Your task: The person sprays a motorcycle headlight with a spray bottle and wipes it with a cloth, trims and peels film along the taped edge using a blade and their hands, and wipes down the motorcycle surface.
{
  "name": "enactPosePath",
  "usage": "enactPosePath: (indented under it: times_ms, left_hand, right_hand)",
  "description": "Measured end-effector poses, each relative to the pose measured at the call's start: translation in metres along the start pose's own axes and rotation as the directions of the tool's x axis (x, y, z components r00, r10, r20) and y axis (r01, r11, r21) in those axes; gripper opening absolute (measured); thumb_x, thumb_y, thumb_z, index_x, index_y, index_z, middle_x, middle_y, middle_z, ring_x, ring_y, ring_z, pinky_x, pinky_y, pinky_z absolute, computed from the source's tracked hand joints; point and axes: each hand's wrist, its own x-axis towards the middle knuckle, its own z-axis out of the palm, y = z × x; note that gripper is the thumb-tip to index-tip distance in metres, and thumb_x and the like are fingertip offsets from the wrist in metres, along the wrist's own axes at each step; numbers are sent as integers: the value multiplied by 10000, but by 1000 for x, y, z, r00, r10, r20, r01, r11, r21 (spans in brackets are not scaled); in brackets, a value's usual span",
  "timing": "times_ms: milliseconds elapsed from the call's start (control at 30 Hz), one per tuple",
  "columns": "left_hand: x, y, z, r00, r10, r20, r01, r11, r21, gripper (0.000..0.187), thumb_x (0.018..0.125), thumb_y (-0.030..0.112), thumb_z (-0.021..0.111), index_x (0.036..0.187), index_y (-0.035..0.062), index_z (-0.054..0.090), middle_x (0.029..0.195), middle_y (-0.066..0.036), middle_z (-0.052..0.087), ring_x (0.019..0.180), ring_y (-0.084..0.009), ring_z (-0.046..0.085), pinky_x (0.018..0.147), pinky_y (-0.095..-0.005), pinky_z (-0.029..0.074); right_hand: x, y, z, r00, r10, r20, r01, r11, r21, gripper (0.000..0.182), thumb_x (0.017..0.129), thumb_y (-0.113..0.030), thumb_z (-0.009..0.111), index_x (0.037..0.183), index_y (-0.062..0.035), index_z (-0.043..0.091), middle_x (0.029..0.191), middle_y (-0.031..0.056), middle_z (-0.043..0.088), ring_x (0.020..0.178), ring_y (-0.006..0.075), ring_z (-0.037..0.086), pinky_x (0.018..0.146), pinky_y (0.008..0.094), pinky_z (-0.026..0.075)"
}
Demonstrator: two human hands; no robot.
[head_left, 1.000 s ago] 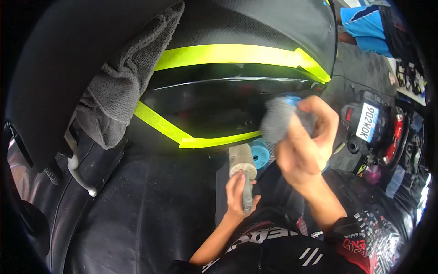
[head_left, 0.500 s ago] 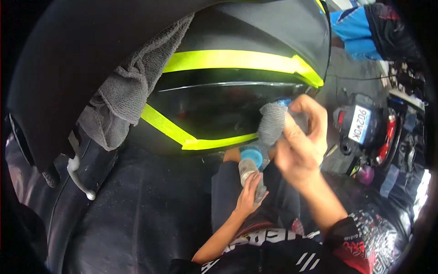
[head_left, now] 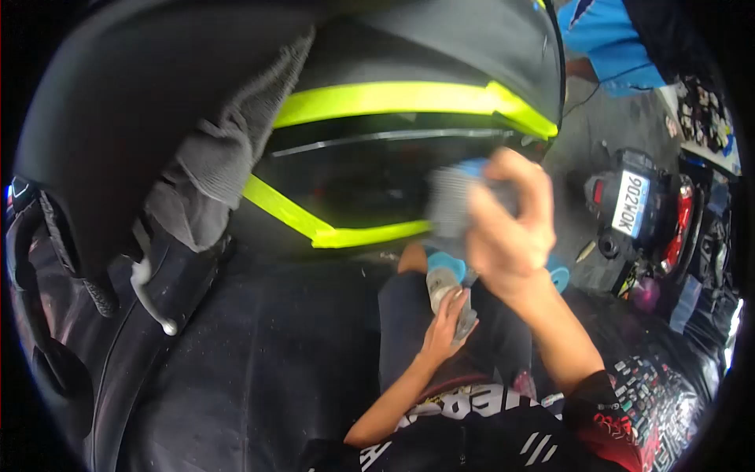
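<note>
My right hand (head_left: 515,220), blurred by motion, is closed on a grey cloth-wrapped applicator (head_left: 454,200) with a bit of blue at its top. The applicator overlaps the right part of a glossy black panel (head_left: 346,177), framed by bright yellow masking tape (head_left: 385,101). Lower down, in front of my lap, my left hand (head_left: 446,326) is wrapped round a small pale grey bottle-like object (head_left: 443,291). A blue round piece (head_left: 447,267) shows just beyond it. Crumpled on the left of the bodywork hangs a grey towel (head_left: 216,169).
A black motorcycle seat (head_left: 212,315) and a metal lever (head_left: 149,295) lie to the left. At right stands another motorcycle with a licence plate (head_left: 631,203). A person in blue shorts (head_left: 613,47) is at the upper right. A second blue disc (head_left: 558,275) shows beyond my right forearm.
My right hand has moved slightly left with the applicator across the black panel. My left hand keeps its hold on the pale object. The whole view has shifted a little.
</note>
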Motion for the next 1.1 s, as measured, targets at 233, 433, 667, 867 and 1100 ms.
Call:
enactPosePath:
  times_ms: [233, 433, 667, 867, 1100]
  left_hand:
    - [-27, -30, 14, 991, -28, 130, 20, 998, 62, 603, 847, 201, 740, 1364, 30, 482, 1316, -257, 485, 1140, -472, 557, 924, -477, 510]
    - [-13, -12, 3, 994, -12, 109, 11, 1000, 13, 706, 855, 202, 751, 1460, 67, 415, 1430, -234, 417, 1220, -466, 532, 967, -478, 513]
    - [-1, -11, 7, 1000, 15, -11, -14, 999, 29, 640, 869, 217, 731, 1431, 90, 453, 1415, -224, 445, 1238, -468, 504, 972, -491, 497]
    - [-20, -28, 3, 994, -104, 27, 104, 995, 0, 583, 877, 220, 732, 1367, 21, 487, 1380, -263, 453, 1198, -496, 529, 971, -494, 503]
    - [-34, -58, 3, 973, 209, 92, -219, 970, 105, 536, 888, 207, 719, 1317, -16, 487, 1247, -290, 538, 1104, -462, 577, 946, -495, 506]
  right_hand:
    - [25, -23, 18, 996, -88, 26, 87, 995, 37, 288, 642, -120, 717, 928, -96, 691, 1030, 118, 597, 801, 254, 554, 642, 365, 443]
    - [18, -14, 7, 999, -39, -37, 38, 999, -23, 361, 586, -51, 706, 948, -58, 695, 1033, 158, 586, 797, 268, 571, 620, 378, 494]
    - [12, -4, 11, 997, -66, -48, 67, 998, 11, 347, 607, -110, 714, 948, -63, 675, 1024, 123, 633, 760, 232, 560, 642, 352, 465]
    - [26, -20, 20, 991, -128, 45, 125, 989, 81, 297, 652, -121, 694, 946, -79, 674, 1088, 124, 594, 788, 237, 558, 646, 325, 484]
    - [29, -38, 42, 992, -105, -66, 109, 992, 65, 309, 656, -162, 701, 949, -65, 680, 1041, 126, 611, 786, 246, 563, 634, 329, 465]
